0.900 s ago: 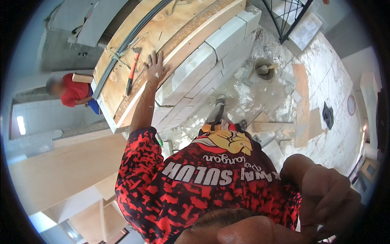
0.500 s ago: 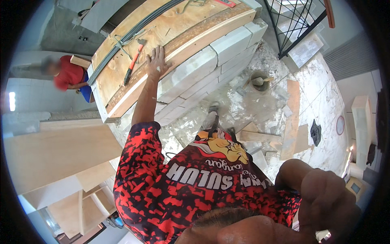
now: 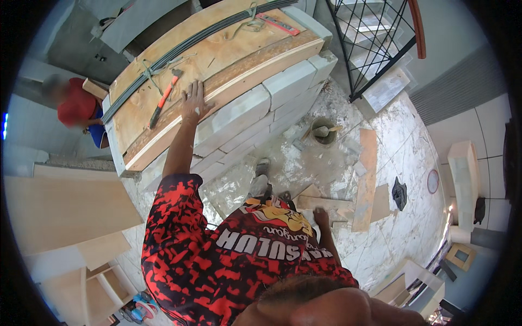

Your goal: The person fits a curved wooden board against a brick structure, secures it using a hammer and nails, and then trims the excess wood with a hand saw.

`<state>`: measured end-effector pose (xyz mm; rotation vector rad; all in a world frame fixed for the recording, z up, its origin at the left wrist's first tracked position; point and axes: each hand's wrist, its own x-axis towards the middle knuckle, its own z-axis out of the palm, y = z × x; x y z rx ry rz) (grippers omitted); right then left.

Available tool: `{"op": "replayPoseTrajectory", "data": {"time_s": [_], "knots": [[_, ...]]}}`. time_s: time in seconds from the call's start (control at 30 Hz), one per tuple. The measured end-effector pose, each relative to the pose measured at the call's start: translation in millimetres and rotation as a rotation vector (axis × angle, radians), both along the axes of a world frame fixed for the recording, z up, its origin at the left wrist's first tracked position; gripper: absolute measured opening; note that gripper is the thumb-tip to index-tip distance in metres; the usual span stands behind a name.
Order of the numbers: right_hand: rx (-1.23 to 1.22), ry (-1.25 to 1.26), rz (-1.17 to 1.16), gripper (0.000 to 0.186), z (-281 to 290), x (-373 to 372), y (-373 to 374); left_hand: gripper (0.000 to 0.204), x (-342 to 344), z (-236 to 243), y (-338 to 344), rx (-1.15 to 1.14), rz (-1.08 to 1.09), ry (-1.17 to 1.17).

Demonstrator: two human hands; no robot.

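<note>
Block wall (image 3: 244,111): stacked in courses, between 11 and 12 o'clock. Wooden panel (image 3: 198,68): seated above it, 11 o'clock. Left hand (image 3: 194,101): between 10 and 11 o'clock, fingers extended, resting on the panel's edge. Hammer (image 3: 165,100): on the panel, unheld, 10 o'clock. Bar bundle (image 3: 179,46): tied, apparently not yet fixed. Right hand (image 3: 322,217): between 4 and 5 o'clock; grip cannot be told.

- Rod bundle (image 3: 179,48), hammer (image 3: 165,98), spirit level (image 3: 280,24): on plywood panel (image 3: 225,53).
- Hammer: between rod bundle and left hand (image 3: 193,102).
- Block wall (image 3: 234,118): along plywood panel's near edge.
- Bucket (image 3: 326,142): on floor (image 3: 283,148), right of block wall.
- Trowel (image 3: 322,131): in bucket.
</note>
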<state>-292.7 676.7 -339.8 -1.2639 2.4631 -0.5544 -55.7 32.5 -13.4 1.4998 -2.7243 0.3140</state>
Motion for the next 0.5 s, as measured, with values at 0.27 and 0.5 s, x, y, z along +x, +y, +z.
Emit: {"op": "replayPoseTrajectory", "data": {"time_s": [0.27,0.5], "knots": [[-0.065,-0.446,-0.275,0.014,9.0,35.5,108.8,0.099,11.5,6.5,1.6,-0.042,0.017,-0.022],[-0.192,-0.427,-0.598,0.02,-53.6,28.0,51.4,0.099,9.2,-22.3,-25.8,-0.122,-0.093,0.008]]}}
